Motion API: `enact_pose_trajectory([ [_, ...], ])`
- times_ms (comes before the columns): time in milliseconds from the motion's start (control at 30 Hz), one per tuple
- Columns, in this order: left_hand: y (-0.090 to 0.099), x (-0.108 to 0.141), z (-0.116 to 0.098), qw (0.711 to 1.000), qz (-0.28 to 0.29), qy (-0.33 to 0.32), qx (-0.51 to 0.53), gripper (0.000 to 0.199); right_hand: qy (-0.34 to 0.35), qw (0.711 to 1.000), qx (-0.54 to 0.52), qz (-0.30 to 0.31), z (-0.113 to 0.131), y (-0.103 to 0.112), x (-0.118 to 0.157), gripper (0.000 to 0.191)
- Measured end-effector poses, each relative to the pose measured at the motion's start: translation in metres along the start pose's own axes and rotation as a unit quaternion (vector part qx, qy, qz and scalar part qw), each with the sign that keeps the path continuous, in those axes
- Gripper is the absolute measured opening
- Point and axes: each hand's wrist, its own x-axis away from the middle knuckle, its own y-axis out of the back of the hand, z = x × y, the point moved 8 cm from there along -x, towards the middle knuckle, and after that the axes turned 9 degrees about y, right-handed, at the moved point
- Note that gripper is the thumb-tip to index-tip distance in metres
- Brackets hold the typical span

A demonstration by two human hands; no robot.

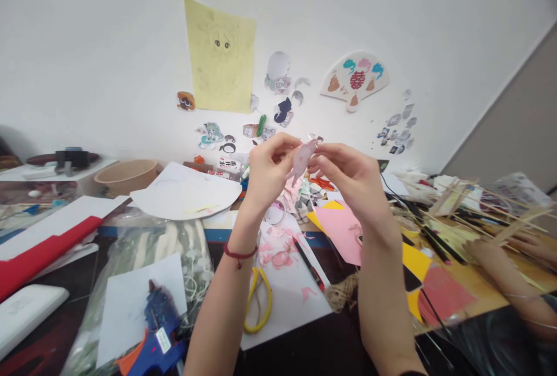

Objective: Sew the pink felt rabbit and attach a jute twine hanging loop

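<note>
A small pale pink cut-out (303,159) is held up in the middle of the view, above the cluttered table. My left hand (273,162) pinches its left side between thumb and fingers. On its upper right side, my right hand (346,176) has its fingers closed round the edge, partly hidden by the piece. Below my hands, pink scraps (278,254) lie on a white sheet (282,312), with yellow-handled scissors (268,300) at its left and a dark pencil (308,264) at its right.
A blue glue gun (161,335) rests at the lower left on white paper. Right of the sheet are twine (342,293) and pink paper (337,231). Another person's hand (483,251) is at the far right near wooden sticks (526,222). A round bowl (126,173) stands back left.
</note>
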Motion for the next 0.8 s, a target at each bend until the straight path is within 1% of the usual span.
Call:
enact_pose_trajectory([
  [67, -0.004, -0.001, 0.004, 0.999, 0.028, 0.024, 0.031, 0.014, 0.001, 0.999, -0.006, -0.044, -0.001, 0.003, 0.0, 0.021],
  [100, -0.005, -0.001, 0.004, 0.999, 0.032, 0.023, 0.034, 0.013, 0.003, 0.998, -0.002, -0.064, -0.001, 0.004, 0.0, 0.021],
  [200, -0.005, 0.0, -0.001, 0.999, 0.028, -0.023, 0.004, 0.012, 0.005, 0.995, 0.018, -0.101, -0.002, 0.006, 0.001, 0.021],
  [267, -0.006, 0.001, -0.003, 0.998, 0.032, -0.047, -0.005, 0.014, 0.004, 0.995, 0.005, -0.102, -0.003, 0.005, 0.001, 0.017],
  [333, -0.007, 0.002, -0.004, 0.998, 0.04, -0.054, -0.001, 0.01, 0.001, 0.995, -0.019, -0.101, -0.002, 0.003, 0.001, 0.015],
  [400, -0.007, 0.003, -0.003, 0.998, 0.039, -0.055, -0.004, 0.005, -0.002, 0.995, -0.029, -0.098, 0.0, 0.001, 0.001, 0.015],
  [533, -0.006, 0.0, 0.002, 0.998, 0.052, -0.039, -0.012, 0.013, 0.014, 0.995, -0.026, -0.093, 0.007, 0.002, 0.0, 0.015],
  [567, -0.003, -0.002, 0.004, 0.999, 0.044, -0.028, -0.014, 0.014, 0.022, 0.995, -0.023, -0.096, 0.008, 0.003, 0.0, 0.016],
  [600, 0.003, -0.004, 0.005, 0.999, 0.022, -0.017, -0.02, 0.016, 0.03, 0.994, -0.018, -0.101, 0.01, 0.005, 0.0, 0.016],
  [667, 0.02, -0.005, 0.0, 0.998, -0.051, -0.008, -0.048, 0.02, 0.049, 0.992, 0.009, -0.118, 0.013, 0.008, 0.002, 0.017],
  [700, 0.029, -0.003, -0.007, 0.993, -0.095, -0.016, -0.071, 0.024, 0.059, 0.989, 0.033, -0.129, 0.015, 0.009, 0.003, 0.017],
  [733, 0.035, -0.001, -0.017, 0.987, -0.123, -0.036, -0.095, 0.025, 0.07, 0.986, 0.063, -0.141, 0.018, 0.01, 0.005, 0.017],
  [767, 0.036, 0.002, -0.029, 0.983, -0.129, -0.061, -0.115, 0.024, 0.08, 0.981, 0.092, -0.15, 0.021, 0.011, 0.007, 0.017],
  [800, 0.033, 0.006, -0.041, 0.98, -0.117, -0.089, -0.134, 0.023, 0.089, 0.976, 0.119, -0.158, 0.025, 0.01, 0.009, 0.016],
])
